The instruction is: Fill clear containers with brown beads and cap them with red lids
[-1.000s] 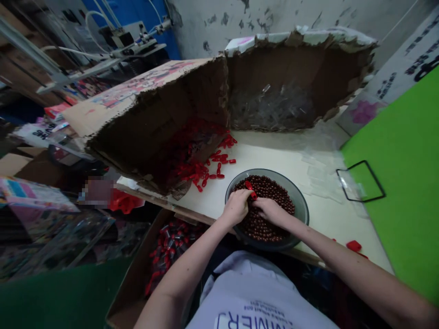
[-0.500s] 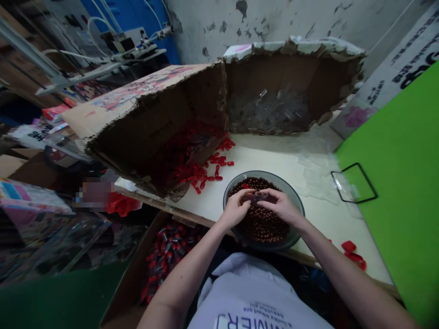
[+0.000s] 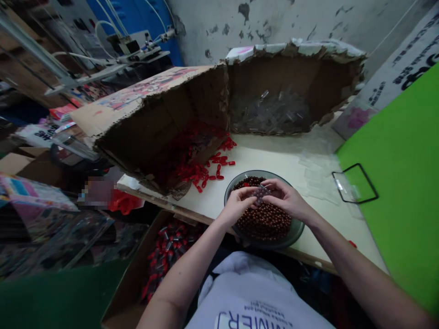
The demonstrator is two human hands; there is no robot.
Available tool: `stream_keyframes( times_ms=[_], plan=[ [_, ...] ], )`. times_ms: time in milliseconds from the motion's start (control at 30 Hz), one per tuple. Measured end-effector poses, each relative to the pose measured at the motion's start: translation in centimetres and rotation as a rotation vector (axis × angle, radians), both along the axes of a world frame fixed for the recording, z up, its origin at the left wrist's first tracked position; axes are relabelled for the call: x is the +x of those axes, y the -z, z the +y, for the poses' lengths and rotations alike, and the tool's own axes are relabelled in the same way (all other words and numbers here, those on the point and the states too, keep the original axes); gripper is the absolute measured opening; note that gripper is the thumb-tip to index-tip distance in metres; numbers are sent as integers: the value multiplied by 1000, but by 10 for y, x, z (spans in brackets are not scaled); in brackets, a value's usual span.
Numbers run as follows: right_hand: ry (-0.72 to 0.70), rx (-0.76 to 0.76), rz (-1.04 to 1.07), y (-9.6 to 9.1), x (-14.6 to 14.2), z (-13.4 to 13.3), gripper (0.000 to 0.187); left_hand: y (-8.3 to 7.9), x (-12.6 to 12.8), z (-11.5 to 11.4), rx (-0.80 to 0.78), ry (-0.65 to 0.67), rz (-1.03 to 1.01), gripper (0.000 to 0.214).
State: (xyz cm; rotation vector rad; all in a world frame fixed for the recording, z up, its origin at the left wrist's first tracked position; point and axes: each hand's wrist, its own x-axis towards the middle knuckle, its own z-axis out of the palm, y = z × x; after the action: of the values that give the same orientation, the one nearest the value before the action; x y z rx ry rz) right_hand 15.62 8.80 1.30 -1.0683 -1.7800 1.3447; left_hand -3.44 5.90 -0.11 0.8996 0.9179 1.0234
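A metal bowl full of small dark brown balls sits at the near edge of the pale table. Both hands hover over it. My left hand and my right hand pinch a small clear tube between them; it appears filled with brown balls. A bit of red shows by the left fingers. Loose red caps lie on the table left of the bowl.
Two torn cardboard boxes lie on their sides behind: the left one spills red caps, the right one holds clear tubes. A box of finished tubes stands below the table. A green board borders the right.
Both hands came up out of the balls and met over the bowl, now gripping the clear tube together. The red cap seen in the left fingers earlier is mostly hidden.
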Motion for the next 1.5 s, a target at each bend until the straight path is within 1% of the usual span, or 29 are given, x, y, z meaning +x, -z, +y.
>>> stream_keyframes(
  times_ms=[167,233,333,433,533,667,733,800,867,933,1000,1067,1167,1333,1400,1500],
  plan=[
    [12,-13,-5,-10,4,1,33,-3,1,-4,-74,10,-132,43],
    [4,-18,-24,-13,5,2,31,-4,1,-4,-78,18,-148,44],
    [-46,-42,-74,-16,7,4,29,-5,-1,-4,-79,29,-130,44],
    [-126,-99,-116,-18,10,8,30,-3,-3,-5,-85,59,-113,43],
    [-199,-162,-110,-19,12,10,28,0,-6,-6,-104,103,-125,43],
    [-220,-260,-104,-18,16,11,26,1,-10,-8,-164,118,-168,45],
    [-208,-282,-111,-14,20,12,26,1,-13,-9,-193,99,-192,46],
    [-212,-238,-175,-6,23,11,24,0,-15,-10,-212,80,-219,46],
    [-253,-127,-316,5,26,11,19,1,-16,-10,-223,66,-243,47],
    [-253,26,-492,18,26,12,14,1,-16,-11,-229,51,-253,47],
    [-185,143,-611,29,22,14,11,2,-15,-11,-234,39,-255,49],
    [-104,195,-646,39,16,17,12,3,-17,-12,-237,34,-259,50],
    [-38,206,-641,48,6,23,14,2,-24,-12,-219,7,-283,49],
    [104,184,-615,60,-13,29,16,-1,-44,-13,-154,-141,-300,35],
    [143,163,-601,65,-23,28,19,-2,-46,-13,-141,-172,-297,34],
    [174,139,-592,71,-38,25,23,-2,-43,-12,-152,-198,-289,36]
  ],
)
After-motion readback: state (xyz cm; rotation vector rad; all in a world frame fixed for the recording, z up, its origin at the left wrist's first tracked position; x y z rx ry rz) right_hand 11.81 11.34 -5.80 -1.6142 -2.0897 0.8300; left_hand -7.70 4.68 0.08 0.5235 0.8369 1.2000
